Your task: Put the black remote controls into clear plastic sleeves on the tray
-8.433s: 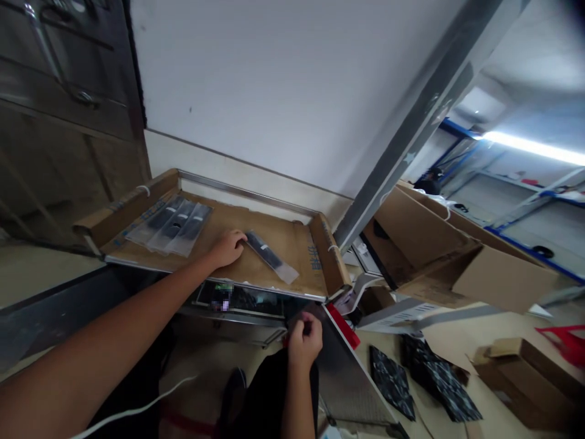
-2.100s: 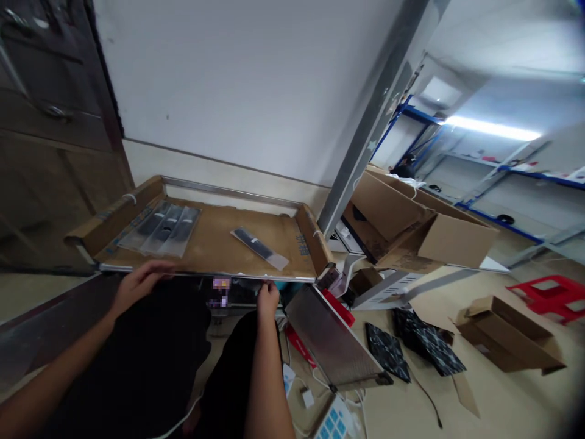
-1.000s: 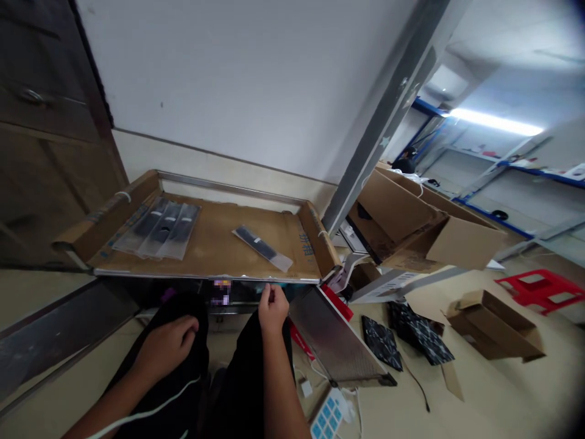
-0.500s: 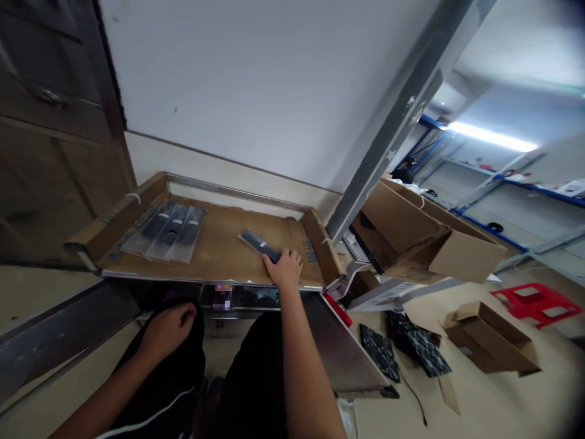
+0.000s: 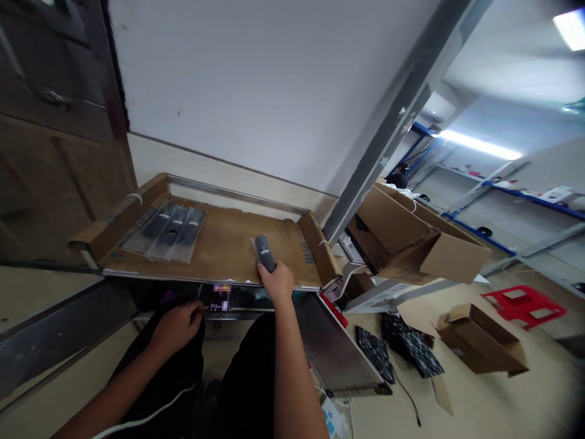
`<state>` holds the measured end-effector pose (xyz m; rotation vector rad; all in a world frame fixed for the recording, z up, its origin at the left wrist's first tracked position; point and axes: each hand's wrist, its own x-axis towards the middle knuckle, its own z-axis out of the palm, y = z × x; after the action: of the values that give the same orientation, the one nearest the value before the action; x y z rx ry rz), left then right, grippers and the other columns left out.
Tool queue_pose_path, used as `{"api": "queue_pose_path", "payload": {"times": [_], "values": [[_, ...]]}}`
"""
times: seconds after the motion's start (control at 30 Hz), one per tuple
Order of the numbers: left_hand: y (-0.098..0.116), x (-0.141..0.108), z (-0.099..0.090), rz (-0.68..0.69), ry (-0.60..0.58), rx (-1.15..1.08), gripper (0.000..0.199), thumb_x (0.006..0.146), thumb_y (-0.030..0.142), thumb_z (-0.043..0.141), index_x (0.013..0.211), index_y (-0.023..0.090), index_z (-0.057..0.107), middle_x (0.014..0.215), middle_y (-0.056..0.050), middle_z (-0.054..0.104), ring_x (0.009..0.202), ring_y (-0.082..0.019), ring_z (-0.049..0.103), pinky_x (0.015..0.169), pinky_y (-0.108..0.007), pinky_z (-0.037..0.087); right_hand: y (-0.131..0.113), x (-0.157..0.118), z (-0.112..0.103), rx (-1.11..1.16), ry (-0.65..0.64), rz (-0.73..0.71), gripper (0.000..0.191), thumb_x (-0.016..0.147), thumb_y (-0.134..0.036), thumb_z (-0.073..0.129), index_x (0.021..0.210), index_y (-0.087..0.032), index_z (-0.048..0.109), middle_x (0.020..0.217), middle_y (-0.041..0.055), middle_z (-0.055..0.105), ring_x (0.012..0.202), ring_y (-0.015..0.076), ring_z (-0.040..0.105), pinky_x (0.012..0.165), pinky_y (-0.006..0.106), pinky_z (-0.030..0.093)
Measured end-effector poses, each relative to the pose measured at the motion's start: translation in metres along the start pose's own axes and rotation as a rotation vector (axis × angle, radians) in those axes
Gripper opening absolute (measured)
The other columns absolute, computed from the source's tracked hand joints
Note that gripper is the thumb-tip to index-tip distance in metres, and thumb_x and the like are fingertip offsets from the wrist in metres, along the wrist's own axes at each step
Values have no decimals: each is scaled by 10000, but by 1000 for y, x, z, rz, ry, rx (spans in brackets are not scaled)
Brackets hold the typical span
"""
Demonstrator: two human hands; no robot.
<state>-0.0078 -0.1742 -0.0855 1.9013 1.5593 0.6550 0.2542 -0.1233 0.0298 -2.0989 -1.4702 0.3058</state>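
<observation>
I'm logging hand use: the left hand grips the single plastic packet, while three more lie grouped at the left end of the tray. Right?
Not quite: the head view shows the right hand gripping the single packet; the left hand is apart from it. Three more packets do lie grouped at the left end of the tray.

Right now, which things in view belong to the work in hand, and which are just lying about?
Apparently in use:
Bagged dark strip, gripped by the right fingers
Three similar bagged strips
Cardboard-lined tray beneath them

Apparently lying about:
Large open carton beyond the tray's right end
Smaller box, dark patterned pieces and red plastic item, on the floor
</observation>
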Motion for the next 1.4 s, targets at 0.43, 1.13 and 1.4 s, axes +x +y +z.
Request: {"api": "queue_pose_path", "payload": {"times": [0.43,1.13,1.4], "values": [[26,9,22,-557,-145,-1486,454,955,466,525,1190,112,685,1064,-150,781,1040,-303,730,917,-406,562,55,-178,98,707,-698,98,294,775,-438,759,734,-165,657,620,-46,518,569,104,447,543,224,353],[13,9,37,-463,-46,-1204,457,912,575,531,964,152,696,1025,-161,788,1042,-311,740,832,-413,604,52,-154,93,930,-1080,516,500,445,-354,894,821,-153,632,639,37,705,518,153,635,526,266,524],[15,9,39,-442,37,-1268,554,737,597,740,1022,126,678,981,-161,788,970,-336,750,801,-437,603,56,-153,91,963,-1056,515,570,449,-426,890,872,-150,624,628,28,689,486,150,615,516,277,517]]}}
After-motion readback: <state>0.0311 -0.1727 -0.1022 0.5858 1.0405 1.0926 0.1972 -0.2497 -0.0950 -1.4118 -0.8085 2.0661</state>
